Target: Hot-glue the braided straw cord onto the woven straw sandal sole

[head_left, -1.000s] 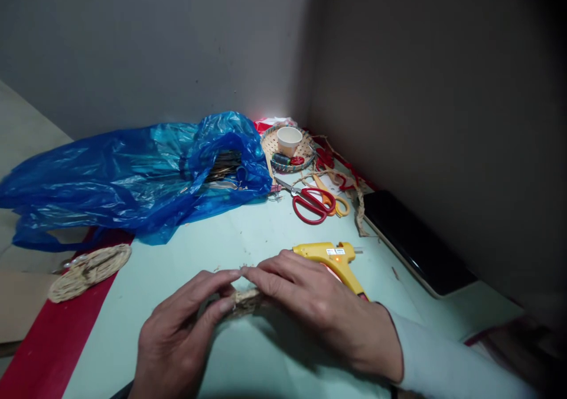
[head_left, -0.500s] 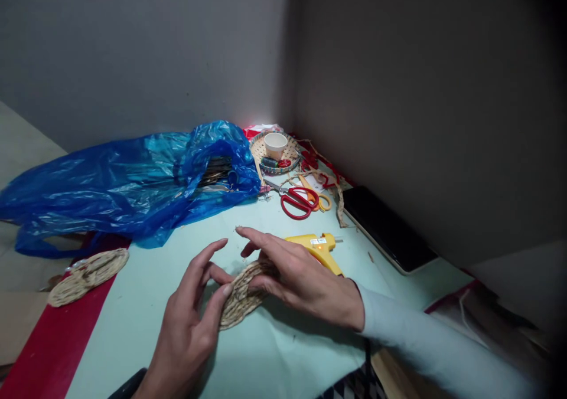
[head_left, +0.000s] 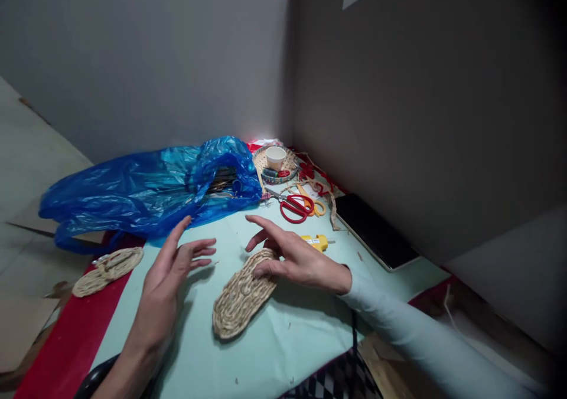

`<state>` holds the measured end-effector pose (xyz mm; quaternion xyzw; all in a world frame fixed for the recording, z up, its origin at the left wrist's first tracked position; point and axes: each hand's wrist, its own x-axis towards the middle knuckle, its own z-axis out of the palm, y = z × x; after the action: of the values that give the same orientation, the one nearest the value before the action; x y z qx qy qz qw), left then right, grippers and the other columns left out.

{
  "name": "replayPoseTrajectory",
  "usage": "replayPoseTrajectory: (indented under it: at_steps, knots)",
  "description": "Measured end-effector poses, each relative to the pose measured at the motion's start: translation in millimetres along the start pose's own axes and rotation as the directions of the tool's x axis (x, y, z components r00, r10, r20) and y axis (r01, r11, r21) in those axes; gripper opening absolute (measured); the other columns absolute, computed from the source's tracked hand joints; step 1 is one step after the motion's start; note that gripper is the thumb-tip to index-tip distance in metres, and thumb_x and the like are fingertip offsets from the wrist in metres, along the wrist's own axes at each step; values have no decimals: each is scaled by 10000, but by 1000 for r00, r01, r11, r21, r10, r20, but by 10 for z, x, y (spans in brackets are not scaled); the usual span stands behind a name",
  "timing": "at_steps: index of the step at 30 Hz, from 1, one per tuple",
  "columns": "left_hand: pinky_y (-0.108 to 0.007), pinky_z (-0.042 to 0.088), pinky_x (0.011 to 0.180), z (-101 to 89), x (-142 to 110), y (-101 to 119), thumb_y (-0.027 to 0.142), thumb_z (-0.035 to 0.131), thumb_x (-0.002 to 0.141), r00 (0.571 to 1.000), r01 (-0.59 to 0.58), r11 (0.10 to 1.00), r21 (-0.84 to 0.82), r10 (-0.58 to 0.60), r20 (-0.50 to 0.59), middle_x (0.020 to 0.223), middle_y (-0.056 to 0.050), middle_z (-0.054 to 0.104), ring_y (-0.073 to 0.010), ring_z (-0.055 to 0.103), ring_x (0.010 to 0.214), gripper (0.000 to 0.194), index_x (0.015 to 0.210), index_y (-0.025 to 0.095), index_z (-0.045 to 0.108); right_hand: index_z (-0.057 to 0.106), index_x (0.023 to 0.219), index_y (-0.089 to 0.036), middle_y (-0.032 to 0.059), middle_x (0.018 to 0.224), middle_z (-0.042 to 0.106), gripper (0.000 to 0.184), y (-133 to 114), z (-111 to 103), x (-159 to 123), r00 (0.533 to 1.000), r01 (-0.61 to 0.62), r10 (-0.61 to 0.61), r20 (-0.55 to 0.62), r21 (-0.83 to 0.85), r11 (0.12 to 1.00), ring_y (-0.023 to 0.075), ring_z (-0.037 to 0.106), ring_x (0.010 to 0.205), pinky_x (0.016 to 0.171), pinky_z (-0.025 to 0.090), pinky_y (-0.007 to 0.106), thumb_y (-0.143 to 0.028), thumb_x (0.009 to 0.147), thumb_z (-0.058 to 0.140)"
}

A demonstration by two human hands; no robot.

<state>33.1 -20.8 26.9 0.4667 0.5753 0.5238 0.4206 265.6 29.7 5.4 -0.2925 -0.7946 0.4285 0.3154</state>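
A woven straw slipper sole (head_left: pixel 239 301), a long oval of coiled braid, is tilted over the pale green table cover. My right hand (head_left: pixel 287 254) grips its far end, thumb on the upper face and the other fingers behind it, partly hidden. To the left of the sole, my left hand (head_left: pixel 177 260) is spread and touches nothing. Behind my right hand lies a yellow glue gun (head_left: pixel 316 243), mostly covered by that hand. A small finished straw slipper (head_left: pixel 108 272) with shiny beads rests at the left on the red strip.
A blue plastic bag (head_left: pixel 146 189) holding dark sticks spreads along the back left. Red-handled scissors (head_left: pixel 296 208), yellow-handled scissors (head_left: pixel 319 208) and a woven tray (head_left: pixel 290 163) with a white cup (head_left: pixel 275 157) are at the back. A black tablet (head_left: pixel 376 231) lies by the right wall.
My left hand has let go of the sole and moved left, its fingers spreading. The sole now shows its broad face, still in my right hand. The view has shifted slightly.
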Motion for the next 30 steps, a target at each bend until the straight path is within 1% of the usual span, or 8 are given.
replayPoseTrajectory:
  at_steps: [3,7,12,15,19,23,26,30]
  knots:
    - [-307,507,792,-87,-65,-98,488,682,846,996,16,991,136,-28,84,919,-28,721,-197,654,829,649,1413,214,522,231,1554,-188,97,1190,688,746,22,-40,14,1000,14,-15,4,30,999,170,664,864,770,550,293,-309,951,654]
    - [-309,504,697,-53,-217,-266,419,718,792,971,53,985,166,-89,220,730,15,659,-182,620,691,634,1349,167,550,291,1550,-203,100,1177,711,720,23,-12,74,1000,22,-22,21,-2,1000,203,693,934,845,551,329,-302,943,666]
    - [-331,506,608,-32,-267,-331,415,715,759,973,86,985,151,-116,201,664,-3,683,-187,612,571,665,1326,111,550,438,1480,-154,196,1330,641,651,-11,125,173,994,29,-36,-100,-72,997,292,651,1120,1025,469,485,-189,878,682]
    - [-311,501,569,-118,-252,-289,450,725,755,987,85,986,140,-103,127,705,-44,717,-182,609,573,552,1193,122,648,574,1339,-209,153,1386,614,524,-45,89,191,970,57,-66,-233,-45,997,295,564,1254,1111,386,501,-176,834,709]
    - [-247,475,495,-237,-254,-167,467,781,714,997,82,992,96,-83,8,677,-30,690,-141,566,544,330,842,170,714,647,1083,-203,78,1072,686,257,-117,-111,147,894,70,-22,-447,91,993,226,634,985,940,495,409,-272,844,710]
    - [-211,433,412,-213,-347,-41,504,800,698,997,77,997,17,-76,-19,626,14,635,-118,518,486,337,792,199,693,634,902,-213,-11,841,620,120,-247,-163,-83,820,58,109,-562,271,961,144,571,759,740,485,288,-316,865,684]
    - [-173,315,350,-80,-532,-29,511,795,723,993,114,987,-112,-116,-7,535,58,524,-80,416,408,331,787,212,669,628,846,-220,-36,750,567,146,-394,43,-413,786,11,221,-577,371,929,127,515,680,667,447,256,-348,917,640]
    - [-145,155,395,169,-880,-149,514,792,741,967,254,942,-220,-244,72,460,87,386,-23,270,388,367,725,181,637,597,703,-212,-28,704,566,220,-552,499,-859,793,-83,330,-512,446,891,132,518,681,659,436,241,-312,885,669]
